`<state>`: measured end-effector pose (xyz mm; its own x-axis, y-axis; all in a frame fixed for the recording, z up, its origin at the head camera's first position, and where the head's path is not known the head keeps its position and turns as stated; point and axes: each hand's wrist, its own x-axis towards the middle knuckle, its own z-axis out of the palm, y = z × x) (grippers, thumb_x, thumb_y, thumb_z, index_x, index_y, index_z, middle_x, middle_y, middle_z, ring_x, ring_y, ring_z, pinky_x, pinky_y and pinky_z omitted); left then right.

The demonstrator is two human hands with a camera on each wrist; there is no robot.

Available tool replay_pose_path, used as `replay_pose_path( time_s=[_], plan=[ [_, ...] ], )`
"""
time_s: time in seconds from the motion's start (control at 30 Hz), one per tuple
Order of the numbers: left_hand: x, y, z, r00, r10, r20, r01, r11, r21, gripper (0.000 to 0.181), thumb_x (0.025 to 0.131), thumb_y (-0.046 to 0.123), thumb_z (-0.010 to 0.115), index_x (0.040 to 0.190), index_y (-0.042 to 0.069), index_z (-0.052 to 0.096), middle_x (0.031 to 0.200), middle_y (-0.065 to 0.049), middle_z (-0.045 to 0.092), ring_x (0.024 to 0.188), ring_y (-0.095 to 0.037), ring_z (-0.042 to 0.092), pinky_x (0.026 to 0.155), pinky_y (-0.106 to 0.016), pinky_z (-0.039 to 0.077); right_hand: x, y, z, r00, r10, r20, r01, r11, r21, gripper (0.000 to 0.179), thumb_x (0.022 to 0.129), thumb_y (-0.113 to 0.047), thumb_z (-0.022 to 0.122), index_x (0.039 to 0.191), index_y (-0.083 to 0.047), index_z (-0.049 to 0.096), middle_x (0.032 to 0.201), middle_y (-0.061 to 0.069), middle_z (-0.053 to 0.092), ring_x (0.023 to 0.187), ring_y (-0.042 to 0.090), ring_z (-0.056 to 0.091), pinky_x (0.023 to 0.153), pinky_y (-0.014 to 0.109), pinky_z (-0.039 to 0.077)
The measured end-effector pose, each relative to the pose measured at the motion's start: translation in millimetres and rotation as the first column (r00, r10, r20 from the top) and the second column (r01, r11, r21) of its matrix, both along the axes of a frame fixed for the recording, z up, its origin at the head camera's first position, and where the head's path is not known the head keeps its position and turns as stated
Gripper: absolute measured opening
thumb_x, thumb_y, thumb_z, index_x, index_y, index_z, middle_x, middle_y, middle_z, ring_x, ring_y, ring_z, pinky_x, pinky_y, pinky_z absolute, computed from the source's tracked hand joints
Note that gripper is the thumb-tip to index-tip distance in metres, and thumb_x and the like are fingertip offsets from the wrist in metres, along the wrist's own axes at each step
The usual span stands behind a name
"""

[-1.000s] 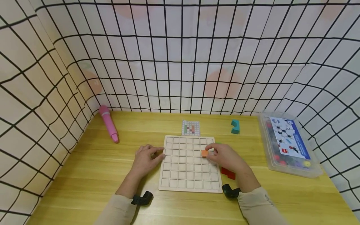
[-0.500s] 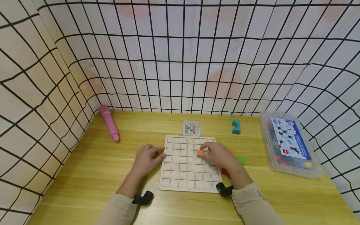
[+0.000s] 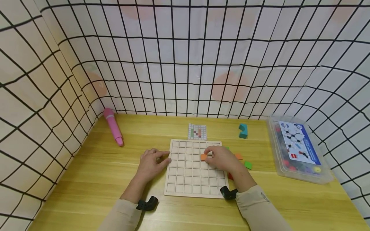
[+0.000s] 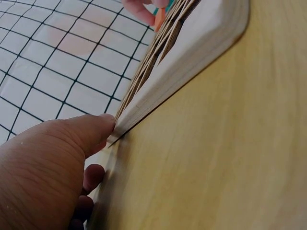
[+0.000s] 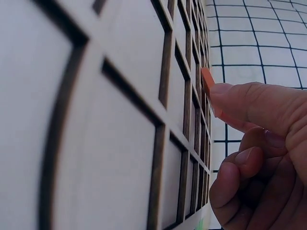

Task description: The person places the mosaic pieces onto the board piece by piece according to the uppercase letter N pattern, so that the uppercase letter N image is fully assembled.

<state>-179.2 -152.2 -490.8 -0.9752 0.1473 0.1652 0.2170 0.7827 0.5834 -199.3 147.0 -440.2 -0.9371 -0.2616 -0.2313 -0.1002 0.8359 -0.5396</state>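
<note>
My right hand (image 3: 224, 158) pinches an orange square tile (image 3: 203, 157) between thumb and fingers, over the right part of a wooden grid board (image 3: 187, 171). In the right wrist view the tile (image 5: 208, 81) is tilted at the board's grooved surface; whether it touches the bottom of a cell I cannot tell. My left hand (image 3: 151, 163) rests at the board's left edge, thumb and index fingertip against it. In the left wrist view the thumb (image 4: 98, 129) meets the board's side. Behind the board lies a small printed grid card (image 3: 197, 132) with coloured squares.
Right of the board lie a green tile (image 3: 248, 165), an orange piece (image 3: 238, 156) and a red piece (image 3: 230, 176) partly hidden by my wrist. A teal arch block (image 3: 243, 131) is farther back. A clear plastic box (image 3: 299, 149) stands right, a pink microphone-shaped object (image 3: 113, 127) left.
My right hand has moved a little left over the board with the orange tile, uncovering the green tile and orange piece on the right. The left hand has stayed at the board's edge.
</note>
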Motion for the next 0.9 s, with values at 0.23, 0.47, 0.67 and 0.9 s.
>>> replay_pose_path(
  time_s=[0.23, 0.47, 0.67, 0.9],
  plan=[
    [0.4, -0.3, 0.1, 1.000, 0.003, 0.000, -0.003, 1.000, 0.001, 0.033, 0.090, 0.039, 0.077, 0.120, 0.025, 0.077, 0.093, 0.002, 0.063, 0.087, -0.016, 0.043, 0.081, -0.036, 0.028, -2.6, -1.8, -2.7, 1.000, -0.015, 0.006, 0.015, 1.000, 0.022, 0.024, 0.093, -0.024, 0.073, 0.117, -0.018, 0.071, 0.073, 0.001, 0.050, 0.061, 0.016, 0.044, 0.058, 0.029, 0.035],
    [1.0, -0.4, 0.3, 1.000, 0.002, 0.001, -0.002, 1.000, 0.004, 0.034, 0.090, 0.039, 0.077, 0.121, 0.025, 0.077, 0.094, 0.001, 0.063, 0.087, -0.017, 0.044, 0.082, -0.036, 0.029, -0.9, 2.2, -0.3, 0.998, -0.047, 0.034, 0.048, 0.999, -0.021, 0.027, 0.090, -0.022, 0.076, 0.117, -0.018, 0.070, 0.072, 0.002, 0.051, 0.063, 0.018, 0.046, 0.058, 0.029, 0.035],
    [1.1, -0.5, 0.0, 1.000, 0.003, -0.008, -0.003, 1.000, -0.002, 0.033, 0.090, 0.039, 0.077, 0.120, 0.025, 0.077, 0.094, 0.002, 0.063, 0.087, -0.016, 0.044, 0.081, -0.035, 0.029, 3.3, 16.8, 5.3, 0.993, -0.107, 0.049, 0.111, 0.990, -0.085, 0.032, 0.094, -0.025, 0.073, 0.125, -0.018, 0.068, 0.075, 0.003, 0.048, 0.056, 0.017, 0.041, 0.052, 0.029, 0.035],
    [0.8, -0.7, 0.6, 1.000, -0.001, -0.007, 0.001, 1.000, 0.004, 0.034, 0.090, 0.038, 0.077, 0.121, 0.025, 0.077, 0.093, 0.003, 0.063, 0.087, -0.016, 0.044, 0.082, -0.035, 0.029, 7.3, 41.3, 8.0, 0.986, -0.161, 0.047, 0.166, 0.978, -0.126, 0.034, 0.097, -0.027, 0.068, 0.129, -0.015, 0.065, 0.071, 0.001, 0.043, 0.056, 0.016, 0.039, 0.054, 0.029, 0.033]
  ],
)
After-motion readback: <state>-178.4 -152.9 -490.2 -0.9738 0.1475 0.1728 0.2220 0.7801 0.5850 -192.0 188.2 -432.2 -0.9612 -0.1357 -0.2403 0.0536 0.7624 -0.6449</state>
